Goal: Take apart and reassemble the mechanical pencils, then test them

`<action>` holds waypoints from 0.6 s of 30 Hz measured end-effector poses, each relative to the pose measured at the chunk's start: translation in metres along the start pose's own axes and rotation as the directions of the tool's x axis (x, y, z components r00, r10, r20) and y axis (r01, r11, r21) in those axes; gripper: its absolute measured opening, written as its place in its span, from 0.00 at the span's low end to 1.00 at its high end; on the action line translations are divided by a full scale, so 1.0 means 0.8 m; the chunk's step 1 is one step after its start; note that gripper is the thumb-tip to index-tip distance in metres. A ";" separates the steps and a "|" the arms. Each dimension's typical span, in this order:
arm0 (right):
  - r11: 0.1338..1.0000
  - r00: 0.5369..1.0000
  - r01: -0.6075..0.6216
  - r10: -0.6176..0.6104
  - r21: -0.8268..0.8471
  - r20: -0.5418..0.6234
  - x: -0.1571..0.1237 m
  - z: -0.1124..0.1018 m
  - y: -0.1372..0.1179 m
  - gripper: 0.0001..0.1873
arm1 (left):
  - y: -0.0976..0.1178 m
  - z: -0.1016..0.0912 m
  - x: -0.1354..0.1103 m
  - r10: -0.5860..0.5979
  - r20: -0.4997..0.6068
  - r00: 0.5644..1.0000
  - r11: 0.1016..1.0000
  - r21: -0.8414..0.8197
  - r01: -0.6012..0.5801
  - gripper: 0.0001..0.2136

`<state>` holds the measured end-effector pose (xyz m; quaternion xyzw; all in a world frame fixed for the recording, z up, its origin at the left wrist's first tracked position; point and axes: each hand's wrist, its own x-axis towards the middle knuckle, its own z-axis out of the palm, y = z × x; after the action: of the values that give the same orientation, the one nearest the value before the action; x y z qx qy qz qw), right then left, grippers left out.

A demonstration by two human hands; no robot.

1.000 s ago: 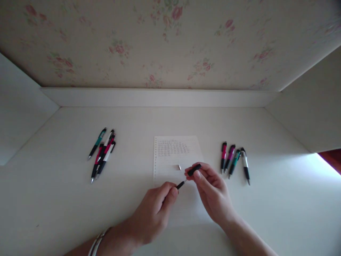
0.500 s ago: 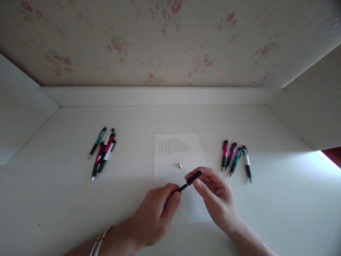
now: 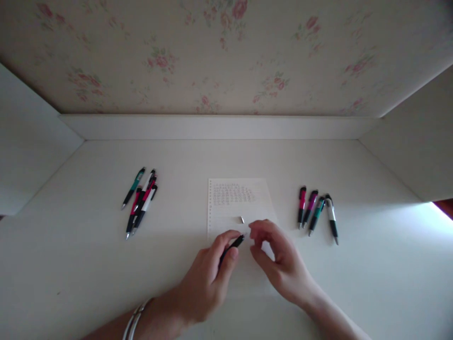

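Observation:
My left hand (image 3: 208, 278) grips a pen (image 3: 236, 242) between thumb and fingers. The pen's black grip section points up and to the right, while most of its barrel is hidden in the hand. Just to the right, my right hand (image 3: 278, 262) is raised with its thumb and fingers curved but apart, and nothing shows between them. Both hands are over a lined sheet of paper (image 3: 244, 212) with rows of handwriting near its top. A small silver pen tip (image 3: 242, 219) lies on the sheet, beyond the fingertips.
To the left lies a loose pile of pens, among them a teal pen (image 3: 134, 186) and a white pen (image 3: 144, 210). Several more rest side by side at the right, including a pink pen (image 3: 302, 206) and a white pen (image 3: 331, 218). A white ledge (image 3: 219, 127) runs along the back.
The black grip, earlier at my right fingertips around a thin black shaft, now sits lower, close to my left fingers. My right hand has let go of it and its fingers have parted.

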<state>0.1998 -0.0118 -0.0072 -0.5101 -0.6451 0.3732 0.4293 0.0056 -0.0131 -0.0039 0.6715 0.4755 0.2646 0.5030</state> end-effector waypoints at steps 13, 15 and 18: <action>0.788 0.986 0.159 -0.161 -0.595 0.050 0.024 0.010 0.022 0.11 | 0.003 0.001 0.001 0.062 0.029 0.998 0.996 0.063 -0.064 0.14; 0.798 0.985 0.168 -0.153 -0.578 0.076 0.027 0.010 0.022 0.11 | 0.004 0.002 0.002 0.059 0.028 0.998 0.996 0.066 -0.060 0.14; 0.856 0.986 0.164 -0.146 -0.491 0.075 0.030 0.010 0.022 0.14 | 0.003 0.003 0.002 0.061 0.026 0.998 0.996 0.071 -0.062 0.14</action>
<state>0.1955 0.0147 -0.0225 -0.5427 -0.7656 0.1685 0.3015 0.0089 -0.0127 -0.0024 0.7064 0.4578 0.2548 0.4759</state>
